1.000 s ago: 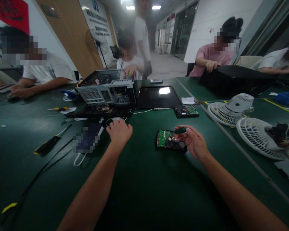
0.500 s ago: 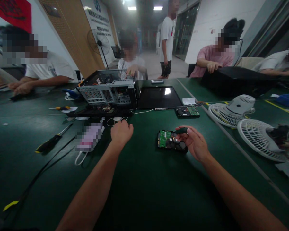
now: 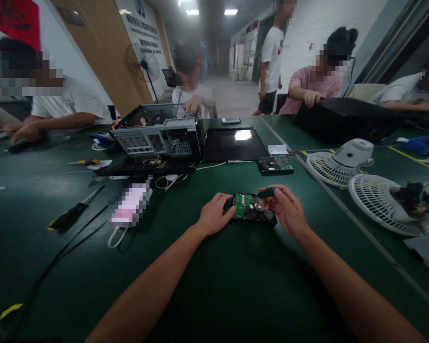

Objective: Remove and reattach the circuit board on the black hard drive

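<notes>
A hard drive (image 3: 243,206) lies on the green tabletop with its circuit board facing up. My left hand (image 3: 215,215) grips the drive's left end between thumb and fingers. At the drive's right side, my right hand (image 3: 289,209) is closed on a short dark-handled screwdriver (image 3: 267,192); its handle points up and right, and fingers hide part of its tip. Further back lies a second hard drive (image 3: 277,165), with a slim screwdriver (image 3: 240,162) left of it.
An open computer case (image 3: 153,138) and a dark flat panel (image 3: 232,145) stand at the back. White fan parts (image 3: 375,205) lie right. A phone with a cable (image 3: 130,205) and a yellow-black screwdriver (image 3: 69,214) lie left. Several people sit around the table; one stands behind.
My left hand has moved right from beside the phone and taken hold of the hard drive's left end. My right hand stays at the drive with the screwdriver. The standing person has moved right.
</notes>
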